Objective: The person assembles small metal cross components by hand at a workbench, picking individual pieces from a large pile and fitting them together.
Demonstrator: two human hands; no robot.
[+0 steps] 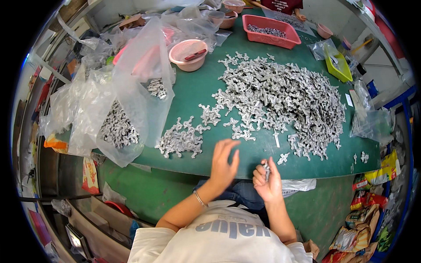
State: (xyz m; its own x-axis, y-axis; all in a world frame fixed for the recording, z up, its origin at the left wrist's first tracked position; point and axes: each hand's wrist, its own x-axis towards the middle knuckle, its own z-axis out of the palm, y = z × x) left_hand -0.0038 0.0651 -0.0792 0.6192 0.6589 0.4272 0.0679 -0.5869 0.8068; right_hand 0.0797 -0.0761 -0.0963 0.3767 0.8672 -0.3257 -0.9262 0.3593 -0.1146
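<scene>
My left hand (pixel 223 164) is raised over the table's near edge, thumb and fingers apart, with nothing in it. To its right, my right hand (pixel 269 184) is closed around small silvery metal parts (pixel 266 170), whose ends show between thumb and fingers; how many they are I cannot tell. Beyond both hands spreads a large heap of small grey metal castings (pixel 285 96) with curved, branching shapes. A smaller pile of castings (pixel 180 139) lies left of my left hand. One loose casting (pixel 283 158) rests just beyond my right hand.
Clear plastic bags (pixel 149 96) with castings inside stand at the left. A pink bowl (pixel 188 55) holds a red-handled tool. Farther back are a red-pink tray (pixel 272 30) of metal parts and another person (pixel 283 5). A yellow-green basket (pixel 337 63) sits at the right.
</scene>
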